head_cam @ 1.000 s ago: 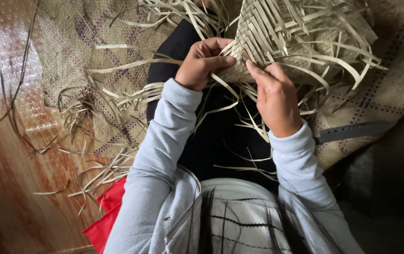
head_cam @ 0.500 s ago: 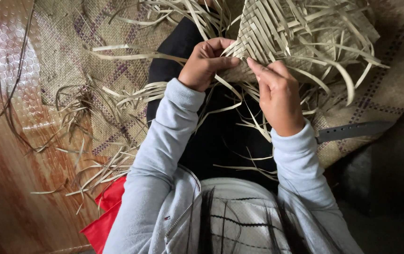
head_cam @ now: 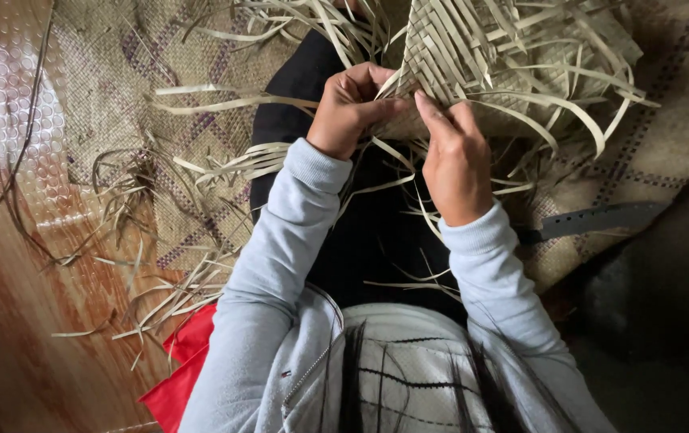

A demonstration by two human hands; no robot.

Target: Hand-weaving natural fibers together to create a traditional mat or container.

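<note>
Two hands at woven panel (head_cam: pixel 472 56) edge, left hand (head_cam: pixel 350 108) pinching strips, right hand (head_cam: pixel 455 160) gripping just below

Person: pale grey sweatshirt, ribbed cuffs; black trousers; white checked garment with thin dark lines; left hand (head_cam: pixel 350 108), right hand (head_cam: pixel 456 156) bare.

hands 2 (head_cam: pixel 352 108) | woven panel 1 (head_cam: pixel 472 48) | floor mat 1 (head_cam: pixel 112 72) | knife 1 (head_cam: pixel 601 218) | red cloth 1 (head_cam: pixel 184 369)
</note>
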